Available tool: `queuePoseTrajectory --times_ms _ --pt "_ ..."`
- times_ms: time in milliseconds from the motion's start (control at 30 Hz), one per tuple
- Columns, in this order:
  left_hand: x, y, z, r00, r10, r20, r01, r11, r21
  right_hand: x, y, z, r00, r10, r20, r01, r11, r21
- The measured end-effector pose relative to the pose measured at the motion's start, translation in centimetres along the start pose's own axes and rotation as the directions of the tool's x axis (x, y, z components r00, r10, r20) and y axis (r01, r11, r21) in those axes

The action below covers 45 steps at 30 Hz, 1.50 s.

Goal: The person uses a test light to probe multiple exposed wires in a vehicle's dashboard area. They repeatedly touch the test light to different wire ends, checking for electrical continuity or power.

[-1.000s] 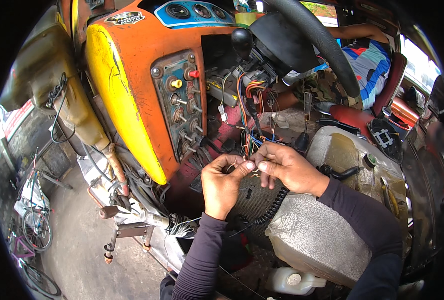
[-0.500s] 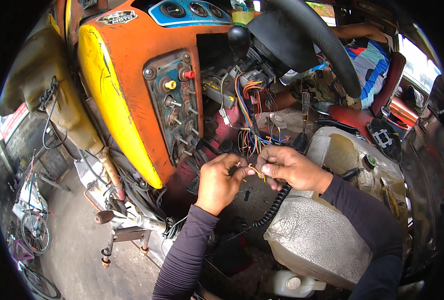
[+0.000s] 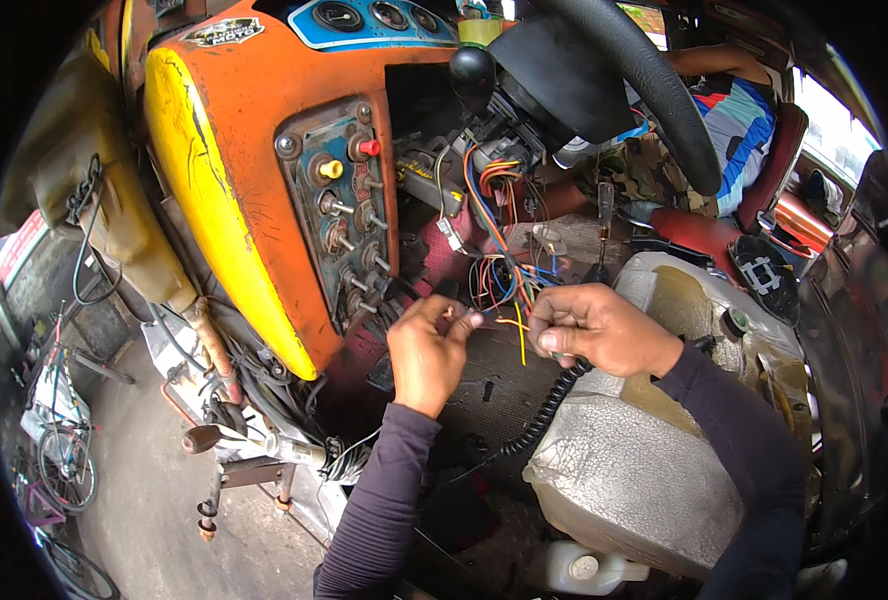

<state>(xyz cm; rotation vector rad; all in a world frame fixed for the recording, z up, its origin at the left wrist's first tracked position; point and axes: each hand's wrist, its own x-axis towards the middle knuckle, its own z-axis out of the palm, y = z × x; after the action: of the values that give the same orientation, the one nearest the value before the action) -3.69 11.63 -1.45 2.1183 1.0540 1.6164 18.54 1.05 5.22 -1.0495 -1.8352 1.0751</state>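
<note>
My right hand [image 3: 609, 330] pinches a thin orange wire [image 3: 511, 322] whose end sticks out toward the left. A yellow wire [image 3: 522, 342] hangs beside those fingertips, close to the wire bundle. My left hand [image 3: 429, 355] is a short gap away, its fingers curled and thumb against them. Something small and copper-coloured shows at its fingertips, too small to name. Behind both hands, a loose bundle of coloured wires [image 3: 494, 225] drops from under the steering column [image 3: 519, 110]. A black coiled cable [image 3: 544, 415] runs below my right hand.
An orange dashboard console [image 3: 254, 120] with a panel of toggle switches [image 3: 339, 215] stands at left. The steering wheel [image 3: 679, 110] is above right. A worn silver-covered engine hump [image 3: 644, 460] lies under my right forearm. Another person [image 3: 724, 130] sits at far right; a screwdriver [image 3: 604, 215] stands upright nearby.
My hands have moved apart; before, their fingertips met around the orange wire. The left has shifted slightly left, the right slightly right, and the yellow wire now hangs in plain view.
</note>
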Motion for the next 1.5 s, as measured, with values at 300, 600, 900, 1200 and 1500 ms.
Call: queuePoseTrajectory --times_ms 300,600,900,1200,1500 --pt "-4.7 1.7 -4.2 0.986 -0.165 -0.03 0.158 0.972 -0.172 -1.8 -3.0 -1.3 0.955 -0.222 -0.197 0.085 0.841 -0.534" --pt "-7.4 6.3 -4.7 0.952 -0.298 -0.067 0.24 0.866 -0.439 -2.4 -4.5 -3.3 0.931 0.01 -0.366 -0.13 0.944 -0.303" --pt "-5.0 11.9 2.4 0.978 -0.145 0.151 0.192 0.907 -0.375 -2.3 -3.4 -4.1 0.939 -0.003 -0.343 -0.07 0.977 -0.2" --pt "-4.0 10.8 5.1 0.987 -0.122 0.104 0.154 0.906 -0.395 -2.0 -2.7 -3.7 0.943 0.022 -0.331 -0.087 0.979 -0.182" --pt "-3.8 8.2 5.8 0.993 -0.07 0.099 0.094 0.96 -0.263 -1.7 -2.2 -5.4 0.879 -0.191 -0.436 -0.077 0.847 -0.526"
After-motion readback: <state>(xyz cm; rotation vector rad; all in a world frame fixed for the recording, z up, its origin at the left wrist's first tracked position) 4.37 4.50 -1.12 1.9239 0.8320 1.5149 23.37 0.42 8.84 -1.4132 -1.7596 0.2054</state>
